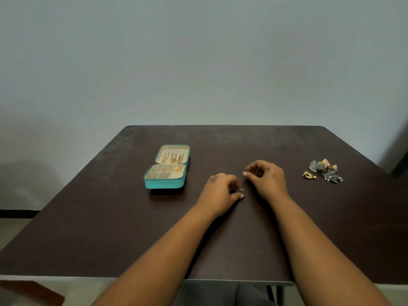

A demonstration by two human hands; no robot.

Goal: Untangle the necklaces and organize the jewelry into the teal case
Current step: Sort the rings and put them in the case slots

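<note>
Both hands work close together above the middle of the table, fingers curled inward. The left hand (220, 191) pinches a small, thin metal piece (240, 190), pale and glinting, between thumb and fingertips; its exact form is too small to tell. The right hand (266, 178) is curled with thumb and forefinger pressed together as if on something fine, but what it holds cannot be made out. To the left of the left hand and slightly farther away lies the teal case (164, 183), a rounded rectangular box lying open, lined in smooth cream; its raised lid carries several gold chains (173, 158) hanging in a row, and the base is split into small square compartments, one at the far right holding a bit of gold. Well to the right of the right hand lies a heap of jewelry (324, 171), ornate silver-grey and gold pieces with filigree texture. The table (110, 228) is dark brown and matte, with faint scuffing, set against a plain pale grey-blue wall (198, 62).
</note>
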